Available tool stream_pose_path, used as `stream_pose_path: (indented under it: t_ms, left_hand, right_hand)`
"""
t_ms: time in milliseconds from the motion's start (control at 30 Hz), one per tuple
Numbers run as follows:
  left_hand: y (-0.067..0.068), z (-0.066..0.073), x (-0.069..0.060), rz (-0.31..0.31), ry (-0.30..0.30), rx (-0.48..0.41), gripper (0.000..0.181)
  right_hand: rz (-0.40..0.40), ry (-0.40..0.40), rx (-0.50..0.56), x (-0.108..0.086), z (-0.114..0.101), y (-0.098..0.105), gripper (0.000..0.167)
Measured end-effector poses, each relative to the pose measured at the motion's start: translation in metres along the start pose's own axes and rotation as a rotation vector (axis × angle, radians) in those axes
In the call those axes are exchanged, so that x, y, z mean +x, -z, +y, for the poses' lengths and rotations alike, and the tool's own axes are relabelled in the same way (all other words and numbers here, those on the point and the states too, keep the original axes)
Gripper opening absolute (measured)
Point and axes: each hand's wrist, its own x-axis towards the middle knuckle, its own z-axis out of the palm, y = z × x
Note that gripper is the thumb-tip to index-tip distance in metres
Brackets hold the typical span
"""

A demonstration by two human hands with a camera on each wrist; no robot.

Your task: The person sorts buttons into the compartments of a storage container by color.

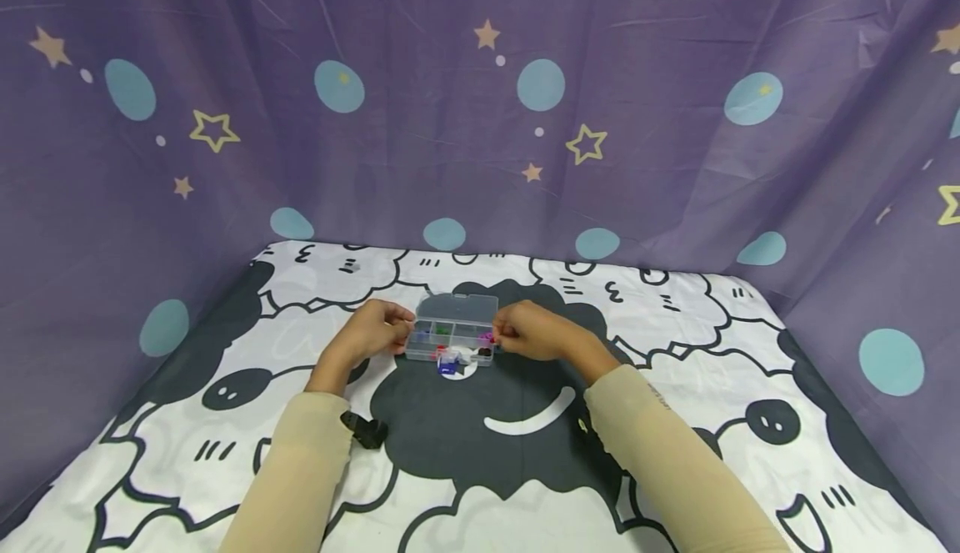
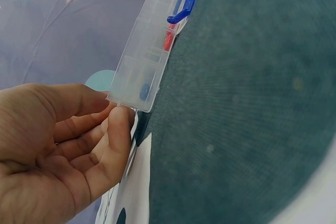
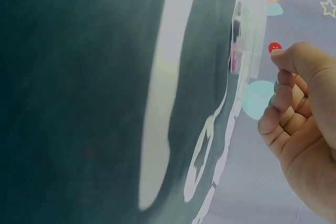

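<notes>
A clear plastic compartment box [image 1: 429,355] stands on the sheep-print cloth with its lid [image 1: 457,308] raised at the back. Small blue, green, red, pink and dark pieces lie in separate compartments. At the box's left end, my left hand [image 2: 68,145] grips the corner between thumb and fingers. My right hand [image 3: 307,103] is by the right end, pinching a red button [image 3: 274,47] between thumb and forefinger, apart from the box wall in the right wrist view. A blue curved piece [image 2: 186,3] is at the box's front, with something white beside it.
The black-and-white sheep-print cloth [image 1: 487,419] covers the surface around the box. A purple curtain [image 1: 450,119] with stars and blue dots hangs behind. A black strap fitting [image 1: 365,429] sits at my left sleeve.
</notes>
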Motion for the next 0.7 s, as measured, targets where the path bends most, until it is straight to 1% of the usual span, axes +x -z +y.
stream_pose_path:
  t_ms: [133, 300, 500, 700]
  left_hand:
    - [0.000, 0.000, 0.000, 0.000, 0.001, 0.001, 0.025]
    - [0.000, 0.000, 0.000, 0.002, 0.003, 0.006, 0.025]
    - [0.000, 0.001, -0.001, 0.003, 0.008, 0.007, 0.026]
    - [0.000, 0.001, -0.001, 0.003, 0.005, 0.005, 0.025]
  right_hand:
    - [-0.003, -0.020, 0.013, 0.005, -0.003, -0.004, 0.019]
    - [-0.001, -0.024, 0.001, 0.012, -0.008, -0.009, 0.015]
    - [-0.017, -0.032, -0.001, 0.020, -0.015, -0.010, 0.013]
    - [-0.010, -0.013, -0.007, 0.029, -0.022, -0.012, 0.014]
